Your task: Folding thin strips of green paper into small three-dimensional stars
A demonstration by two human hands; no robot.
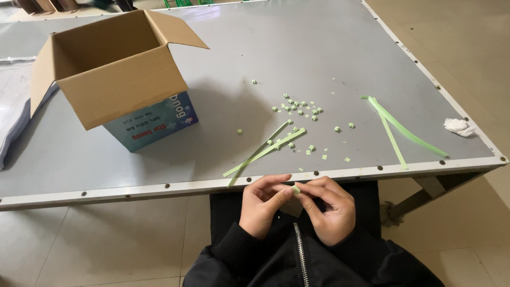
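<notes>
Where both hands meet, green paper piece pinched between fingers

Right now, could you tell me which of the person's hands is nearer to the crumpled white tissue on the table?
The right hand. The crumpled white tissue lies up and to its right, near the table's right edge. The left hand sits on the far side of the right hand, farther from the tissue.

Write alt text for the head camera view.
Left hand and right hand pinch a small green paper piece below a grey table holding green paper strips, tiny folded green pieces and an open cardboard box.
</notes>
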